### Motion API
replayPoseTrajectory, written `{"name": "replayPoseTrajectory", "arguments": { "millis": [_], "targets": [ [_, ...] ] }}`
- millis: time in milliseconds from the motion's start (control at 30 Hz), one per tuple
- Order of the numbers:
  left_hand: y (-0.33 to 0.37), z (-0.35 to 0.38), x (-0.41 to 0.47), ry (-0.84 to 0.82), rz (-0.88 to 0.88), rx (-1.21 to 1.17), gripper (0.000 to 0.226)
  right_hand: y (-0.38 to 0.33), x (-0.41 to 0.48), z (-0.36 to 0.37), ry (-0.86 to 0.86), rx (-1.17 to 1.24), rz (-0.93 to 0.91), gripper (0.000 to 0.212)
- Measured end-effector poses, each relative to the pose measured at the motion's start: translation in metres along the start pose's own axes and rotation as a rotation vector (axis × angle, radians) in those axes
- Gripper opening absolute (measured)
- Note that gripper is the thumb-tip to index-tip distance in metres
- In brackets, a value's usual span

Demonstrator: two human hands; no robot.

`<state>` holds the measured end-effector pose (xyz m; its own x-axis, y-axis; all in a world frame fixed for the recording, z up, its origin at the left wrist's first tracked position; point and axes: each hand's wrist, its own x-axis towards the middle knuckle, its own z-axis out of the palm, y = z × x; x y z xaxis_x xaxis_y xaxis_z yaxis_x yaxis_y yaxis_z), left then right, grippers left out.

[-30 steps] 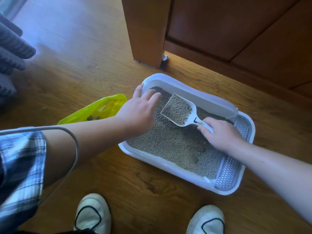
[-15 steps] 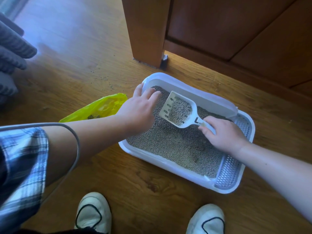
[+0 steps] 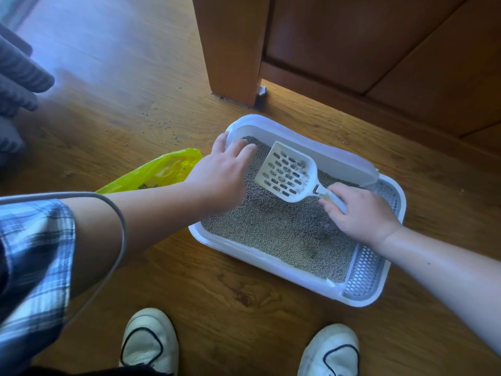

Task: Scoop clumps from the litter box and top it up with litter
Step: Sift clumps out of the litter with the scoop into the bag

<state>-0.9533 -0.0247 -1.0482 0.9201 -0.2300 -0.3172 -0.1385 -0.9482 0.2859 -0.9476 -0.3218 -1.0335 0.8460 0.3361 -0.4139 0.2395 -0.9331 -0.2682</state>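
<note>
A white litter box [image 3: 260, 260] sits on the wooden floor, filled with grey-brown litter [image 3: 273, 229]. My right hand [image 3: 360, 213] grips the handle of a white slotted scoop [image 3: 287, 172] held over the litter; only a few grains cling to its blade. My left hand [image 3: 222, 172] rests on the box's far left corner, thumb outside the rim and fingers on the litter. A darker clump [image 3: 321, 234] lies in the litter near my right wrist.
A yellow plastic bag [image 3: 157, 172] with some scooped litter lies left of the box. A wooden cabinet leg [image 3: 230, 50] stands just behind it. Litter grains [image 3: 168, 128] are scattered on the floor. My two white shoes [image 3: 149, 343] are at the front.
The scoop was full of litter a second ago; the grains have sifted through its slots back into the box, leaving it nearly empty. Both hands stayed about where they were.
</note>
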Motion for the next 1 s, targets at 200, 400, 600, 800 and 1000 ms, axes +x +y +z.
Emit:
{"name": "replayPoseTrajectory", "arguments": {
  "millis": [200, 400, 600, 800, 1000],
  "targets": [
    [-0.003, -0.002, 0.0, -0.002, 0.033, -0.025, 0.075, -0.004, -0.003, -0.007, -0.011, 0.015, 0.028, 0.029],
    [-0.015, -0.012, -0.01, 0.202, 0.162, -0.103, 0.059, -0.024, -0.003, -0.023, 0.038, 0.115, 0.024, 0.027],
    [-0.053, -0.041, -0.03, 0.316, -0.062, -0.234, 0.051, -0.079, 0.006, -0.041, 0.074, 0.139, -0.082, 0.024],
    [-0.12, -0.046, -0.077, 0.17, -0.264, -0.168, 0.07, -0.163, 0.024, -0.037, 0.038, 0.014, -0.297, 0.019],
    [-0.182, -0.049, -0.134, 0.223, -0.518, -0.161, 0.063, -0.229, 0.046, -0.006, 0.201, -0.334, -0.594, 0.006]
  ]
}}
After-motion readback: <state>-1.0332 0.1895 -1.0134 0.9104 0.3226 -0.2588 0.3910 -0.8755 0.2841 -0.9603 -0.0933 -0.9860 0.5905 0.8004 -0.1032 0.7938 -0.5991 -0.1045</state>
